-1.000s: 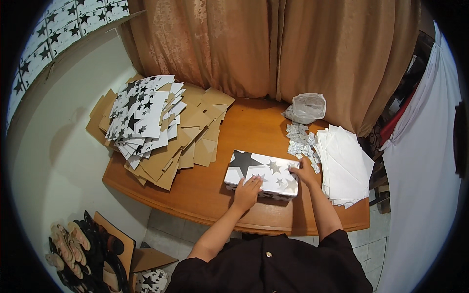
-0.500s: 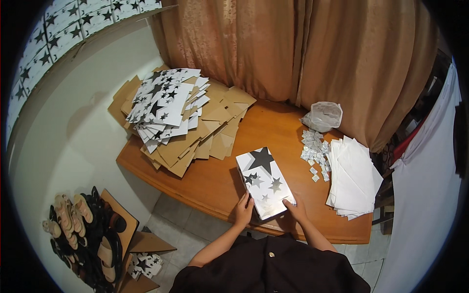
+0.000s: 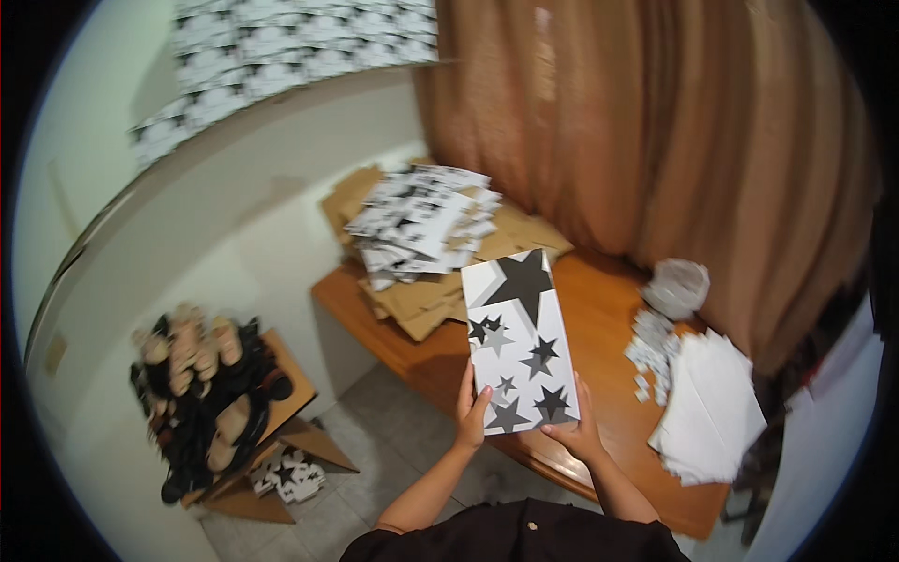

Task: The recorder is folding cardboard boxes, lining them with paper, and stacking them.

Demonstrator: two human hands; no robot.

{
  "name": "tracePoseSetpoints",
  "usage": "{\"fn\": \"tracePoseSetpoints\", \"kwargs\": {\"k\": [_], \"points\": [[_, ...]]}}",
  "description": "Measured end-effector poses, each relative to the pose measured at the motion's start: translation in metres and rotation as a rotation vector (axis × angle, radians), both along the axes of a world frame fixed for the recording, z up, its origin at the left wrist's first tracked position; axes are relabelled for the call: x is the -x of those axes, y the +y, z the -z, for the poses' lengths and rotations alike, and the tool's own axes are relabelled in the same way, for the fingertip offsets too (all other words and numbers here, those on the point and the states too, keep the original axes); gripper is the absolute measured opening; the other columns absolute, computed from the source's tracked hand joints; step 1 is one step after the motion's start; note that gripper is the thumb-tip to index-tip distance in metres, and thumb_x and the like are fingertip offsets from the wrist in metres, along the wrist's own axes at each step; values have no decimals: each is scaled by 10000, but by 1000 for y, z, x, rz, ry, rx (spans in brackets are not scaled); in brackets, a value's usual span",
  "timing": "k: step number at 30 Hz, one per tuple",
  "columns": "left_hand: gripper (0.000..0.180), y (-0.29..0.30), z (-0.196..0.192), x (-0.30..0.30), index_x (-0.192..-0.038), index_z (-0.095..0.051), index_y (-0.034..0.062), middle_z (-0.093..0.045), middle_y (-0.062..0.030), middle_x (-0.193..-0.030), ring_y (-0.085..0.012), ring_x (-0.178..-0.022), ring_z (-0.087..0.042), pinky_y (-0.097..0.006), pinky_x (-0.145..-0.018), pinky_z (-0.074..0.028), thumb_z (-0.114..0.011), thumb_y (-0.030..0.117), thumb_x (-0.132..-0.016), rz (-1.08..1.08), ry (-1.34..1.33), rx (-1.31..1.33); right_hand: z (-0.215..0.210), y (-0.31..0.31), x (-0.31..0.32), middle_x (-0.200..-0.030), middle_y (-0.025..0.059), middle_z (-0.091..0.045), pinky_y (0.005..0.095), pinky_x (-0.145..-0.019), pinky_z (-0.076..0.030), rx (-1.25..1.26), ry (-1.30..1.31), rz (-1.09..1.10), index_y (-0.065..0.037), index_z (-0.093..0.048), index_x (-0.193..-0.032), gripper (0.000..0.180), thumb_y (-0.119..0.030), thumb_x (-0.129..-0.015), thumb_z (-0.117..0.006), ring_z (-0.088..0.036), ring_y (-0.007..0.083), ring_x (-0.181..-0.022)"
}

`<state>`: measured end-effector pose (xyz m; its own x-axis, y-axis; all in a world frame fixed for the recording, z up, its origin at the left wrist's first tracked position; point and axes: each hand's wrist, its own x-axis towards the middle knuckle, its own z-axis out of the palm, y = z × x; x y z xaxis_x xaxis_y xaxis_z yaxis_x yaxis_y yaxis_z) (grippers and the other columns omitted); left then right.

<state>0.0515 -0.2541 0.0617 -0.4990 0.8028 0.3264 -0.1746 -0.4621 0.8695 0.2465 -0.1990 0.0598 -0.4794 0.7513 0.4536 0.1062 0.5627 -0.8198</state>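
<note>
A white cardboard box (image 3: 518, 348) printed with black and grey stars is held up over the front edge of the table. My left hand (image 3: 473, 405) grips its lower left side, thumb on the top face. At the lower right corner my right hand (image 3: 580, 421) is wrapped round the box, its thumb also on top. The box looks closed, and its underside is hidden. Behind it lies a pile of flat star-printed sheets (image 3: 407, 225) on brown cardboard pieces (image 3: 524, 228).
The wooden table (image 3: 609, 375) bears a stack of white paper sheets (image 3: 709, 407), small whitish packets (image 3: 651, 351) and a clear plastic bag (image 3: 676, 288). Shoes (image 3: 201, 384) are heaped at the lower left. Star-printed boxes (image 3: 309, 42) line a shelf; a brown curtain (image 3: 712, 140) hangs behind.
Both hands have lifted the box off the table, still gripping its near end. My view has swung left, so the table and its piles appear shifted right and lower.
</note>
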Motion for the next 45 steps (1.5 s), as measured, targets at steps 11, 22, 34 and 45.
{"fn": "tracePoseSetpoints", "kwargs": {"k": [11, 22, 34, 45], "points": [[550, -82, -119, 22, -1372, -295, -51, -415, -137, -1342, -177, -1217, -410, -292, -1020, -301, -510, 73, -881, -522, 437, -56, -55, 16, 81, -1361, 193, -272, 413, -1052, -242, -102, 426, -561, 20, -165, -1415, 998, -288, -687, -774, -296, 316, -1275], [653, -185, -299, 160, -1440, -115, -20, -183, -166, -1486, -238, -1380, -165, -332, -1105, -110, -405, 265, -929, -653, 941, -324, -259, -67, 267, -1289, 122, -367, 334, -928, -396, 104, 688, -968, -80, -337, -1308, 638, -154, -792, -706, -464, 222, -1122], [990, -229, -430, 329, -1448, -83, 8, -201, -164, -1480, -270, -1379, -187, -360, -1104, -188, -666, 446, -778, -676, 1239, -237, -439, -104, 454, -970, 78, -563, 262, -739, -445, -259, 1039, -796, -79, -455, -1189, 507, -331, -816, -688, -528, 127, -867], [875, -233, -429, 439, -1446, -158, 47, -221, -202, -1473, -324, -1371, -214, -402, -1106, -190, -658, 350, -795, -1217, 1514, 93, -536, -76, 550, -1148, 185, -504, 406, -791, -475, -109, 708, -659, -102, -311, -1333, 730, -452, -797, -661, -529, 255, -994]]}}
